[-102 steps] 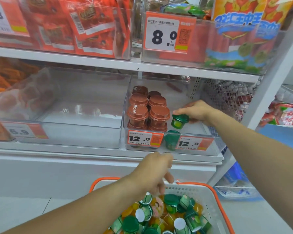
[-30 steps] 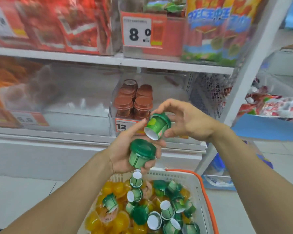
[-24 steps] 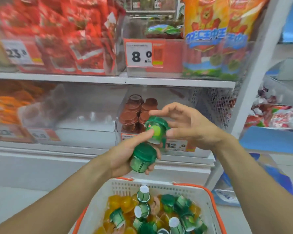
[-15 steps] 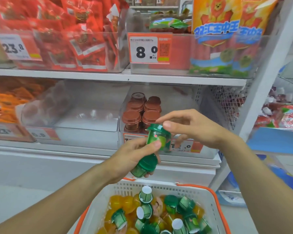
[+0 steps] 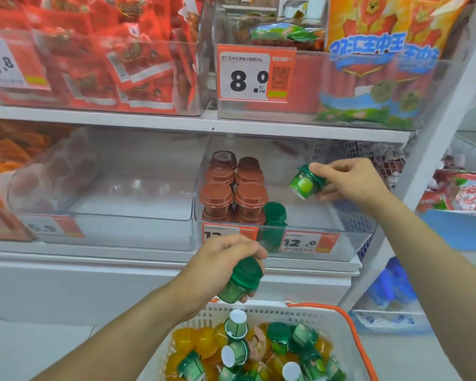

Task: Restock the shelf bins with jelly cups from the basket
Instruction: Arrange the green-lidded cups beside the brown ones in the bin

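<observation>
My right hand (image 5: 352, 185) pinches a green jelly cup (image 5: 305, 182), tilted, above the right side of the clear shelf bin (image 5: 341, 243). That bin holds stacked brown jelly cups (image 5: 234, 193) on its left and a stack of green cups (image 5: 274, 221) at its front middle. My left hand (image 5: 217, 265) grips another green jelly cup (image 5: 242, 279) in front of the shelf, just above the basket. The white basket (image 5: 341, 325) with orange rim holds several green and yellow jelly cups (image 5: 259, 350).
A second clear bin (image 5: 107, 229) stands to the left on the same shelf. Above, bins hold red snack packs (image 5: 107, 50) and sausage bags (image 5: 368, 64). A white shelf post (image 5: 429, 149) rises at right, with a wire mesh panel beside it.
My right hand has taken one green cup from my left hand and carried it up and right over the bin. My left hand has dropped lower with the other cup.
</observation>
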`<action>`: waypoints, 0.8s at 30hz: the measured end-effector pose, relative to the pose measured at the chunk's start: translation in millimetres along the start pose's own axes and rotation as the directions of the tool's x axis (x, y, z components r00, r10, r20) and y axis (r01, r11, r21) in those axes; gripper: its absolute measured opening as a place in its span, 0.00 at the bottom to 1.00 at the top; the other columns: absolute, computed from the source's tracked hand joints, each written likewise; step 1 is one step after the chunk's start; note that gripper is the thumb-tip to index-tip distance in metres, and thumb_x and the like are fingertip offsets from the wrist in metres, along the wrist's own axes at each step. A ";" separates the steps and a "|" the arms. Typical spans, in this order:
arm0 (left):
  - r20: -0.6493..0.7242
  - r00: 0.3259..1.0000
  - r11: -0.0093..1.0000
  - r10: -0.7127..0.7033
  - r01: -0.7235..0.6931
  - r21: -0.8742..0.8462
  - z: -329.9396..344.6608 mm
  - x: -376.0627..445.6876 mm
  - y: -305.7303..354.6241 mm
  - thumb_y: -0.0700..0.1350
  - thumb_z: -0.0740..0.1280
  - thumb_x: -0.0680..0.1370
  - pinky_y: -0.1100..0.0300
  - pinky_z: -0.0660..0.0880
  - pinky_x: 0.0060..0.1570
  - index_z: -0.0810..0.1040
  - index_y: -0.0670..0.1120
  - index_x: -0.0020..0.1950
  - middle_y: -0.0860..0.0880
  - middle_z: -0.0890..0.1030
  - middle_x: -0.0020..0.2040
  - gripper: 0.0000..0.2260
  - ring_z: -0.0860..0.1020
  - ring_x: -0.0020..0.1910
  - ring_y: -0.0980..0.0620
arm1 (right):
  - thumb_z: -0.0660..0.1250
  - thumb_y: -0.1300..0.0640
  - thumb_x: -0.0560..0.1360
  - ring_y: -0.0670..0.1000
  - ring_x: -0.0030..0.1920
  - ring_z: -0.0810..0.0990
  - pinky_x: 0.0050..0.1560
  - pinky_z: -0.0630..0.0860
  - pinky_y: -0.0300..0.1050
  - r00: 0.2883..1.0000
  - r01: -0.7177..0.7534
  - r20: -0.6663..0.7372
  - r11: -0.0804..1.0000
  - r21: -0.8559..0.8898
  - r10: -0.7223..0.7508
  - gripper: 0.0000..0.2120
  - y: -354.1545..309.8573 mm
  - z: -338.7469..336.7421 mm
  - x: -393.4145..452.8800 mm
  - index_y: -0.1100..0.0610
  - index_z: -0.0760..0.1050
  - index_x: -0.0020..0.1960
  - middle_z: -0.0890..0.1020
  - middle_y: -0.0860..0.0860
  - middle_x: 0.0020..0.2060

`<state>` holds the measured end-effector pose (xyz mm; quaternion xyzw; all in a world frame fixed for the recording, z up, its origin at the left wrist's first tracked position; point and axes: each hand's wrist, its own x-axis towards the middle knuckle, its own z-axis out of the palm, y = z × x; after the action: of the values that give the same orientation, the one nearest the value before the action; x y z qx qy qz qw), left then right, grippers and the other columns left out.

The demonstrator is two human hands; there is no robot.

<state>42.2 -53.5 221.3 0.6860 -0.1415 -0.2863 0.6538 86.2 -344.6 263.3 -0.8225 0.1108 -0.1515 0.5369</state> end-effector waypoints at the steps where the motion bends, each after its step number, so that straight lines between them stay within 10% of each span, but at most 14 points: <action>1: -0.002 1.000 1.000 -0.013 0.013 0.019 -2.2 -1.0 -1.2 0.45 0.64 0.81 0.54 0.76 0.33 0.82 0.43 0.47 0.34 0.82 0.47 0.10 0.79 0.33 0.42 | 0.76 0.47 0.72 0.58 0.36 0.86 0.43 0.84 0.53 0.999 -0.005 -0.043 0.999 -0.054 0.003 0.16 5.3 3.5 9.0 0.61 0.83 0.45 0.86 0.60 0.36; 10: -0.024 0.995 0.995 -0.101 0.101 0.012 -17.9 -0.9 -8.3 0.45 0.64 0.81 0.53 0.76 0.35 0.84 0.45 0.43 0.37 0.83 0.45 0.11 0.80 0.32 0.42 | 0.64 0.36 0.76 0.52 0.47 0.83 0.45 0.77 0.42 0.994 0.002 0.084 0.773 -0.635 0.067 0.22 33.2 62.9 82.8 0.53 0.85 0.47 0.85 0.50 0.40; 17: 0.001 0.990 0.990 -0.142 0.142 0.020 -18.3 3.4 -15.4 0.46 0.65 0.80 0.55 0.76 0.37 0.85 0.46 0.42 0.39 0.84 0.44 0.11 0.80 0.34 0.45 | 0.78 0.44 0.68 0.52 0.51 0.83 0.57 0.79 0.45 0.994 -0.005 0.094 0.853 -0.521 0.063 0.21 67.4 76.1 83.2 0.56 0.84 0.54 0.85 0.51 0.51; 24: 0.002 0.987 0.987 -0.159 0.159 -0.006 -13.0 6.6 -16.5 0.45 0.65 0.80 0.51 0.76 0.39 0.84 0.44 0.44 0.39 0.84 0.45 0.10 0.80 0.34 0.42 | 0.74 0.59 0.75 0.49 0.41 0.84 0.43 0.81 0.34 0.980 -0.071 0.150 0.937 -0.341 0.129 0.14 69.4 79.4 78.8 0.61 0.82 0.59 0.84 0.55 0.50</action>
<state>52.0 -44.9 203.5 0.6928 -0.0860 -0.3385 0.6309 187.3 -332.0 180.0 -0.9048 0.1303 -0.0322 0.4042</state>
